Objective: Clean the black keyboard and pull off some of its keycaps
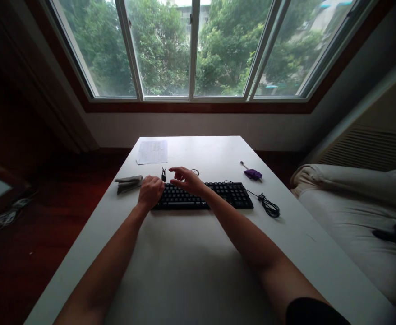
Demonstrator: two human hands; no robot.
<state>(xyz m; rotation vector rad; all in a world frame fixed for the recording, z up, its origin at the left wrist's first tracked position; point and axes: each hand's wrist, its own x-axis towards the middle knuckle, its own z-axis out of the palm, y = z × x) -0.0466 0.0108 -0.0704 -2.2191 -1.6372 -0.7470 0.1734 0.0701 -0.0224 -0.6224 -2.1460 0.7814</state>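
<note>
A black keyboard (184, 199) lies across the white table in front of me. My left hand (150, 192) is closed over its left end, the fingers curled round the corner and partly hidden. Above the keys to the right, my right hand (187, 179) is open, with index finger and thumb apart and nothing between them. Just behind the keyboard, between both hands, stands a small dark object with thin prongs (163, 175); its kind is unclear. A folded grey cloth (129, 183) lies beside my left hand. The keyboard's black cable (269, 206) is bundled at the right.
On the white table (191, 262), a printed paper sheet (152, 152) lies far left. A purple item (252, 174) and a small brush-like stick (243, 164) lie at the right. A pale sofa (340, 203) stands right of the table, a window (191, 54) beyond it.
</note>
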